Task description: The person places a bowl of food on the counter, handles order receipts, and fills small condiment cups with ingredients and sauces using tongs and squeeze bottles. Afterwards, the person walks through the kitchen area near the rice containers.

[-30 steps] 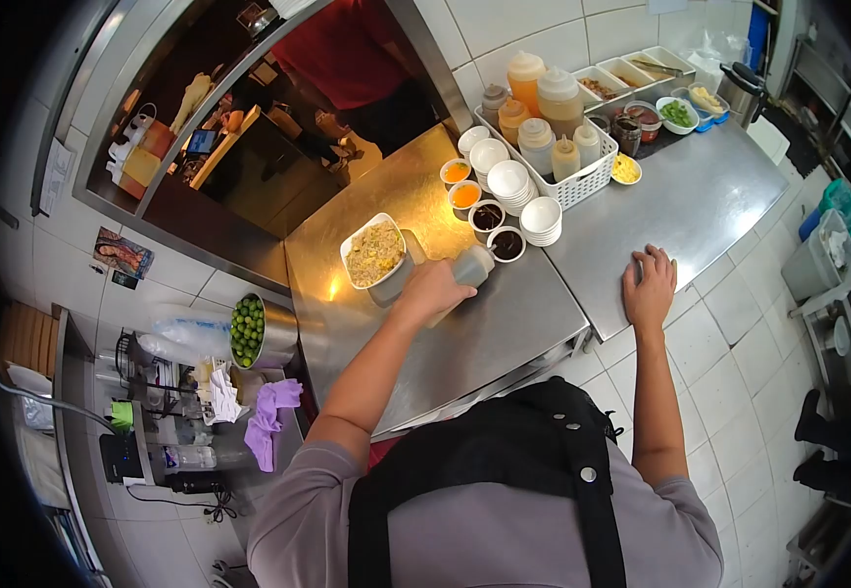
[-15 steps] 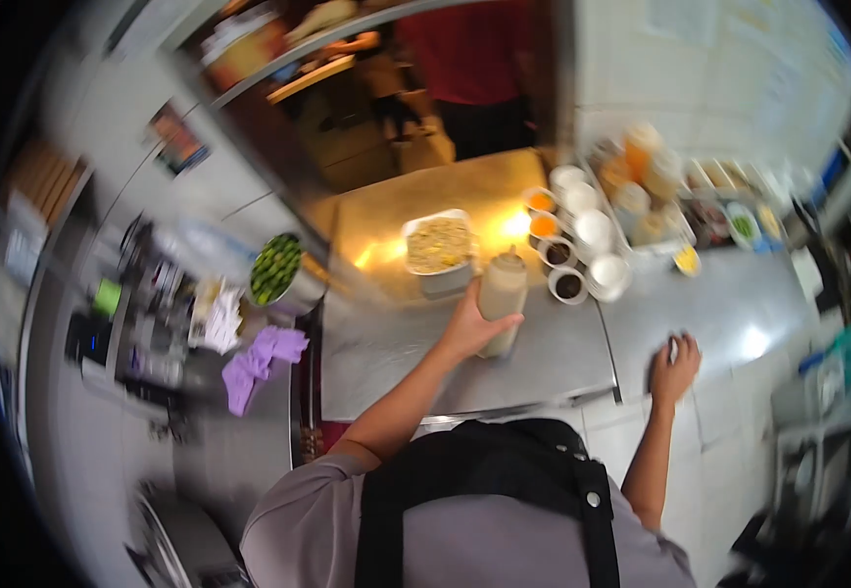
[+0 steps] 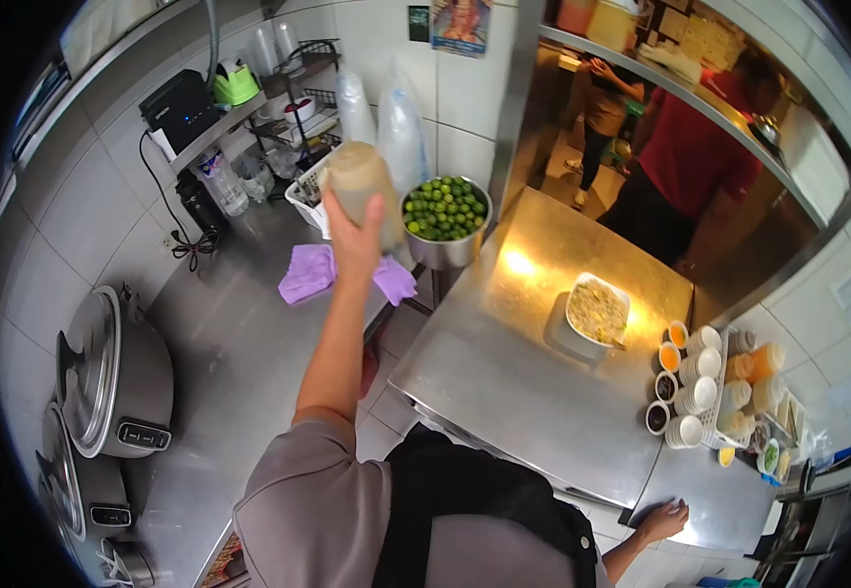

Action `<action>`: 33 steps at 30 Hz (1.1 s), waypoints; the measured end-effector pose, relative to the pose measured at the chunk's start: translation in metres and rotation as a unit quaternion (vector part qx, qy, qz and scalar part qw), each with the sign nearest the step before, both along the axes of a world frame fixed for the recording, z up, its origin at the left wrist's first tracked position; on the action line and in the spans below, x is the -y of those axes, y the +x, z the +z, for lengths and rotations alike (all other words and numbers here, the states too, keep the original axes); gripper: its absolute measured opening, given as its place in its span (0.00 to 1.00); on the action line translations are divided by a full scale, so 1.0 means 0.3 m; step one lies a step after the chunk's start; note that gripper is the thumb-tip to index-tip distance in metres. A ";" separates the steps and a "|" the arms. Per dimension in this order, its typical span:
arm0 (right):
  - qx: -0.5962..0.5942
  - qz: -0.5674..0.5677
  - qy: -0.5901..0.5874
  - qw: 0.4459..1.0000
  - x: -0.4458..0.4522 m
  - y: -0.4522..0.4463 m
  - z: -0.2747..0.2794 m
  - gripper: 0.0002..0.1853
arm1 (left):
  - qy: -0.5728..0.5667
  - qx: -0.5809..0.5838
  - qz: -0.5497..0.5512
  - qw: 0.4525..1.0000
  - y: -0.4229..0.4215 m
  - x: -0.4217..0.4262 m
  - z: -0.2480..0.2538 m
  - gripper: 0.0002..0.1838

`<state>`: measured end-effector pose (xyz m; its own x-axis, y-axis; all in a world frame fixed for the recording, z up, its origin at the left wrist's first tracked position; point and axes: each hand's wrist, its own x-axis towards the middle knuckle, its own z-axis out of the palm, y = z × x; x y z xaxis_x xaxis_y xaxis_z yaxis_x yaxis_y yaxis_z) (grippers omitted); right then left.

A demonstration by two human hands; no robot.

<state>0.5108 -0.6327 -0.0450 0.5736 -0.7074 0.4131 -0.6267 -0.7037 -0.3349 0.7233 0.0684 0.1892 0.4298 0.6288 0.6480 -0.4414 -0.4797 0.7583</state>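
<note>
My left hand (image 3: 355,230) is wrapped round a cloudy squeeze bottle (image 3: 364,176), held up over the left counter. Its broad end is uppermost and no nozzle shows. Below and behind the hand lies a purple cloth (image 3: 308,274). Just right of the bottle stands a steel pot (image 3: 442,254) full of small green citrus fruits (image 3: 445,208). My right hand (image 3: 665,521) rests at the edge of the right-hand counter, fingers loosely bent and apart, with nothing visible in them. A white tub (image 3: 590,338) of pale chopped food (image 3: 597,312) sits on the middle steel counter.
Sauce cups (image 3: 668,358) and stacked white cups (image 3: 697,397) line the counter's right end, beside a basket of bottles (image 3: 739,397). Large cookers (image 3: 121,372) stand at the left. Beyond the pass window a person in red (image 3: 685,147) stands near another person (image 3: 605,103).
My left hand has carried the squeeze bottle from the middle counter to the left, over the purple cloth. The view has swung left. My right hand stays by the counter edge.
</note>
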 end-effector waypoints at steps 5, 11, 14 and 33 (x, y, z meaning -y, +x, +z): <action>0.040 -0.020 -0.004 0.999 -0.226 0.052 -0.055 0.16 | 0.044 0.031 0.178 0.983 0.146 -0.474 0.142 0.44; 0.038 -0.047 -0.015 0.998 -0.405 0.075 -0.058 0.15 | 0.062 0.011 0.142 0.988 0.397 -0.897 0.061 0.52; 0.053 -0.076 -0.018 0.995 -0.412 0.066 -0.093 0.16 | 0.161 -0.038 0.164 0.973 0.472 -0.963 -0.046 0.52; -0.087 -0.178 0.004 0.980 -0.536 0.122 -0.053 0.23 | 0.125 -0.337 0.084 0.929 0.517 -1.074 -0.265 0.24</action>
<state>0.5475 -0.4718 -0.0609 0.3521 -0.8780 0.3241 -0.8799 -0.4286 -0.2050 0.8785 0.3906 0.1097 0.7003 0.5899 0.4020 0.1903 -0.6971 0.6913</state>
